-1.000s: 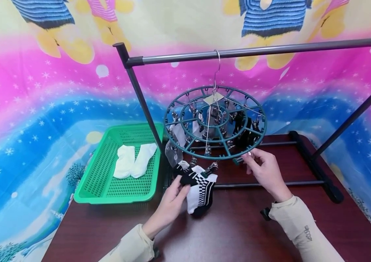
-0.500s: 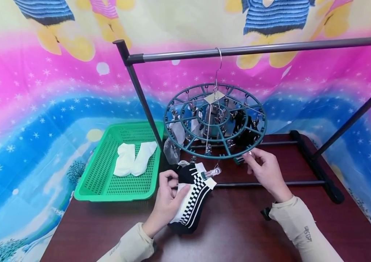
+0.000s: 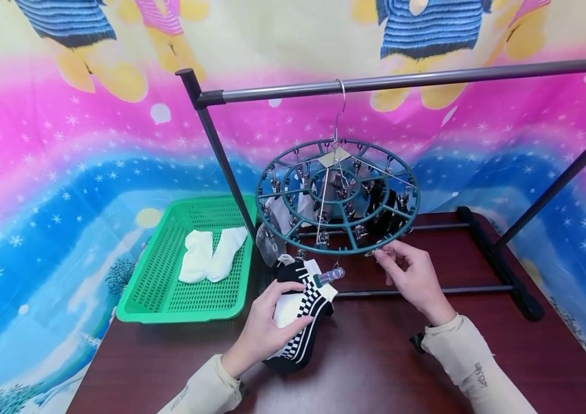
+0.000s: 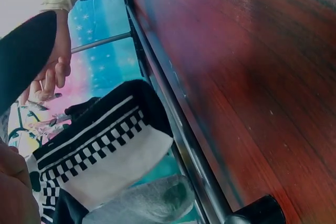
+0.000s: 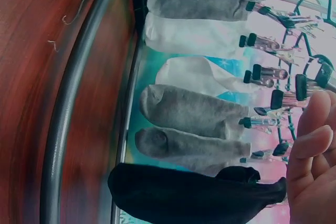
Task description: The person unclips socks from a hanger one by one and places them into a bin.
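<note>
A round green clip hanger [image 3: 338, 195] hangs by its metal hook from a rail. At its near edge, a clip [image 3: 330, 276] grips a black-and-white checkered sock [image 3: 318, 313]. My left hand [image 3: 267, 322] lies against this sock, its thumb and index finger spread apart across the front; in the left wrist view, only part of that hand shows at the edge. At the hanger's near right rim, my right hand [image 3: 414, 276] pinches a clip [image 5: 321, 74] between thumb and fingers. Grey socks [image 5: 194, 111] and a black sock [image 5: 184, 195] hang from other clips.
To the left stands a green basket [image 3: 132, 310] with two white socks [image 3: 212, 254] in it. A dark metal rack [image 3: 293, 87] carries the hanger; its lower bars [image 3: 427, 291] run over the brown table [image 3: 375, 362]. A patterned curtain lines the back.
My left hand has shifted from the sock's upper left onto its front, and its fingers have spread. The sock has turned its checkered side forward. My right hand stays by the rim, slightly left.
</note>
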Demonstrator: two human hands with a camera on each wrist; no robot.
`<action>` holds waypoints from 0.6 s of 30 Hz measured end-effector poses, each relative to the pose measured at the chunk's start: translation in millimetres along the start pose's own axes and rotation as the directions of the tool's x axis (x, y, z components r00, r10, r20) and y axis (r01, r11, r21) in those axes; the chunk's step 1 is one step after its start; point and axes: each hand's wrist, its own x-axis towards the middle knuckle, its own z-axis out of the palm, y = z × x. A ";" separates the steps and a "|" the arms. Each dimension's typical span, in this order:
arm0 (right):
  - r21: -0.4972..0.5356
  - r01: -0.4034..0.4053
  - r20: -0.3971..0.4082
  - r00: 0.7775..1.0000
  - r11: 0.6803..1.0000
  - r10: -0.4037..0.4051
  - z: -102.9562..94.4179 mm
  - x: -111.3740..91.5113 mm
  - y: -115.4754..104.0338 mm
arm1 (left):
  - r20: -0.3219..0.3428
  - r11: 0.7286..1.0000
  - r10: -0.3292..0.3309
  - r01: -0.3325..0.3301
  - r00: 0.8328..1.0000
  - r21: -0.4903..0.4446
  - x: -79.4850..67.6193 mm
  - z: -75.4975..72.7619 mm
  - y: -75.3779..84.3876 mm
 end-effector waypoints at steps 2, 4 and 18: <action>-0.015 0.003 0.018 1.000 1.000 -0.003 4.8 -1.6 -1.4 | -0.004 1.000 0.003 -0.003 1.000 0.010 -0.4 -0.8 0.6; -0.030 0.010 0.047 0.999 0.999 -0.008 10.7 -3.0 -3.8 | -0.012 1.000 0.013 -0.012 1.000 0.019 -0.6 -1.5 0.8; 0.068 -0.091 0.403 0.914 0.994 0.056 51.2 -3.0 -54.5 | -0.033 0.997 0.046 -0.043 0.998 0.064 -1.0 -5.5 0.4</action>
